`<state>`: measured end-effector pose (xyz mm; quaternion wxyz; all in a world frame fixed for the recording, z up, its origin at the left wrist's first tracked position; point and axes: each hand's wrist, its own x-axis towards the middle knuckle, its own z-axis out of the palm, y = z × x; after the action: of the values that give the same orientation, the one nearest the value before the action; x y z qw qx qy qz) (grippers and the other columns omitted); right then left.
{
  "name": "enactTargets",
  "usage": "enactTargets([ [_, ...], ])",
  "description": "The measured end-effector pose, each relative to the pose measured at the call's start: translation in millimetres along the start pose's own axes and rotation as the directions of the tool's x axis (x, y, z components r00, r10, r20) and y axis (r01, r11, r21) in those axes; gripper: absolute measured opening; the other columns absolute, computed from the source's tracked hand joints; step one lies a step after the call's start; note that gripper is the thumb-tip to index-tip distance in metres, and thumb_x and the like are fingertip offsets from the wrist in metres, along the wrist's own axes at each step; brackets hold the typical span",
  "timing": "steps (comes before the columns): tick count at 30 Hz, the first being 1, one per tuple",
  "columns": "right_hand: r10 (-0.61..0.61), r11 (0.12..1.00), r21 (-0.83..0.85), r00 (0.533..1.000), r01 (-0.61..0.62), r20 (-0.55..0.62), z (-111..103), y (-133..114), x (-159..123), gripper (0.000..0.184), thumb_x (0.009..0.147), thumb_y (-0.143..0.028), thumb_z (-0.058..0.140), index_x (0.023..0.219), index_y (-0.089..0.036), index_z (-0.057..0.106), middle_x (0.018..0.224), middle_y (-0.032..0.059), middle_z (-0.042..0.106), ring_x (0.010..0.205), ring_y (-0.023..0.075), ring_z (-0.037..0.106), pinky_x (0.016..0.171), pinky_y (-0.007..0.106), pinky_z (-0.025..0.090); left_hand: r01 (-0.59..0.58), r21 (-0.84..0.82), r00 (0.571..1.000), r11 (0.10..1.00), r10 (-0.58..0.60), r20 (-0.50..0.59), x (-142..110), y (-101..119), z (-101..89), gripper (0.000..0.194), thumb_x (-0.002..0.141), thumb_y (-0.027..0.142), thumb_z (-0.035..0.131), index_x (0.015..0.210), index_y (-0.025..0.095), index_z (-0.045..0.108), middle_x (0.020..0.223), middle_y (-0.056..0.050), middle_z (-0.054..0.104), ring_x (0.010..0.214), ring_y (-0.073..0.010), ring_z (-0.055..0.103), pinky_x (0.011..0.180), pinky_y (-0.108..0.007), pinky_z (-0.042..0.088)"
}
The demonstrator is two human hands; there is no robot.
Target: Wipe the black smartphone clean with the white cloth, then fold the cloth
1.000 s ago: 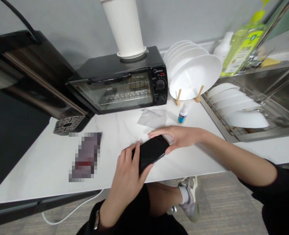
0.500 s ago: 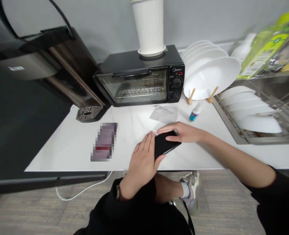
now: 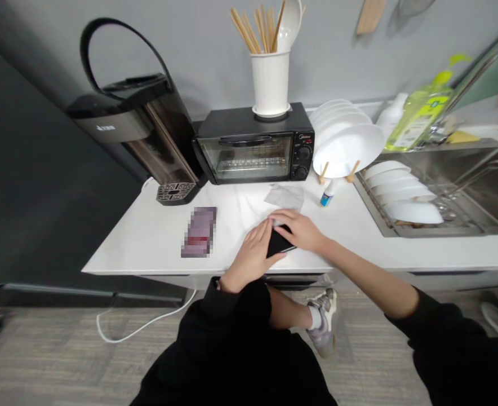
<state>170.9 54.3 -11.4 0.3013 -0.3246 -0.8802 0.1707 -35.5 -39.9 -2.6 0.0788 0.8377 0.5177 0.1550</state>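
Note:
A black phone [image 3: 278,242] lies face up on the white counter, partly covered by both hands. My left hand [image 3: 252,254] grips its left side, fingers together near the far corner and thumb at the near edge. Across the far right part is my right hand [image 3: 302,230], its fingers along the far edge and its thumb on the dark face. A small whitish bit [image 3: 276,222] shows by the fingertips; its kind cannot be made out. Just beyond lies a crumpled white wipe [image 3: 286,196]. A small spray bottle [image 3: 327,194] with a blue label stands to the right.
A pixelated purple rectangular item [image 3: 199,232] lies on the left of the counter [image 3: 147,248]. Behind are a drink dispenser [image 3: 164,135], a toaster oven [image 3: 253,155] topped by a chopstick holder [image 3: 271,82], and racked plates [image 3: 348,149]. The sink [image 3: 477,169] with white bowls [image 3: 413,211] is at right.
The view has tilted up and drawn back, bringing the chopsticks and more of the sink into sight. Both hands remain on the phone, and the right hand's fingers have closed nearer to the left fingertips.

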Motion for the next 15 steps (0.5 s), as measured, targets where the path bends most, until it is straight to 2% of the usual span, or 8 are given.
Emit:
enactTargets([
  [2,-0.02,0.999,-0.037,0.999,0.021,0.032,6.6,-13.0,-9.1,0.032,0.107,-0.034,0.048,0.128,-0.024,0.07,0.129,0.01,0.07,0.12,0.0232,0.066,0.105,0.04,0.054,0.066,-0.025,0.996,0.998,-0.067,-0.061,-14.4,-8.3,-4.4,0.102,0.092,0.062,0.066,0.164,0.008,0.018,0.165,-0.027,0.038,0.155,-0.0368,0.038,0.124,-0.054,0.036],
  [3,-0.025,0.998,-0.056,0.999,0.028,0.045,8.4,-16.6,-11.4,0.032,0.108,-0.034,0.046,0.125,-0.024,0.071,0.124,0.01,0.07,0.116,0.023,0.066,0.103,0.039,0.054,0.118,-0.048,0.988,0.992,-0.122,-0.092,-22.6,-11.0,-6.4,0.104,0.091,0.063,0.068,0.163,0.007,0.019,0.162,-0.027,0.042,0.151,-0.038,0.042,0.121,-0.056,0.039],
  [4,-0.03,0.997,-0.075,0.998,0.034,0.058,9.3,-18.8,-12.2,0.031,0.108,-0.033,0.045,0.12,-0.023,0.072,0.119,0.0099,0.071,0.112,0.0231,0.065,0.101,0.039,0.054,0.187,-0.112,0.97,0.976,-0.202,-0.138,-30.5,-12.5,-8.4,0.1,0.088,0.062,0.072,0.161,0.009,0.028,0.159,-0.025,0.046,0.147,-0.0377,0.044,0.121,-0.056,0.039],
  [5,-0.034,0.995,-0.095,0.997,0.041,0.073,9.3,-20.0,-11.7,0.031,0.109,-0.033,0.043,0.117,-0.023,0.072,0.114,0.0098,0.071,0.109,0.0235,0.064,0.099,0.039,0.053,0.238,-0.174,0.949,0.956,-0.266,-0.166,-37.4,-13.1,-10.2,0.091,0.087,0.06,0.074,0.155,0.011,0.039,0.155,-0.022,0.05,0.145,-0.0374,0.044,0.121,-0.056,0.038],
  [7,-0.038,0.989,-0.137,0.994,0.051,0.098,8.4,-21.6,-8.2,0.032,0.109,-0.034,0.041,0.111,-0.021,0.071,0.105,0.01,0.07,0.102,0.0249,0.062,0.096,0.04,0.051,0.28,-0.318,0.926,0.906,-0.342,-0.159,-46.0,-12.1,-13.6,0.068,0.089,0.054,0.073,0.142,0.016,0.055,0.15,-0.016,0.054,0.142,-0.0359,0.043,0.123,-0.055,0.033],
  [9,-0.028,0.982,-0.182,0.994,0.047,0.102,7.7,-24.0,-4.3,0.034,0.109,-0.037,0.04,0.105,-0.019,0.069,0.099,0.0109,0.068,0.098,0.0267,0.059,0.092,0.041,0.048,0.305,-0.4,0.911,0.864,-0.387,-0.143,-46.3,-10.9,-16.4,0.047,0.096,0.051,0.063,0.13,0.018,0.061,0.138,-0.014,0.061,0.133,-0.0329,0.05,0.119,-0.053,0.037],
  [12,0.008,0.971,-0.239,0.998,0.007,0.061,7.3,-28.6,-1.7,0.039,0.11,-0.041,0.036,0.102,-0.018,0.066,0.099,0.0128,0.067,0.096,0.0288,0.056,0.089,0.043,0.043,0.333,-0.5,0.903,0.799,-0.423,-0.076,-35.7,-13.0,-17.9,0.037,0.104,0.051,0.045,0.115,0.02,0.062,0.104,-0.007,0.069,0.1,-0.0246,0.065,0.095,-0.04,0.051],
  [15,0.049,0.961,-0.272,0.999,-0.045,0.006,6.1,-30.1,-2.1,0.041,0.111,-0.042,0.031,0.104,-0.017,0.064,0.101,0.0131,0.067,0.097,0.0293,0.056,0.088,0.044,0.04,0.338,-0.602,0.904,0.724,-0.428,-0.007,-21.8,-19.0,-13.9,0.039,0.104,0.056,0.044,0.1,0.021,0.061,0.075,0.002,0.061,0.07,-0.0164,0.059,0.067,-0.028,0.047],
])
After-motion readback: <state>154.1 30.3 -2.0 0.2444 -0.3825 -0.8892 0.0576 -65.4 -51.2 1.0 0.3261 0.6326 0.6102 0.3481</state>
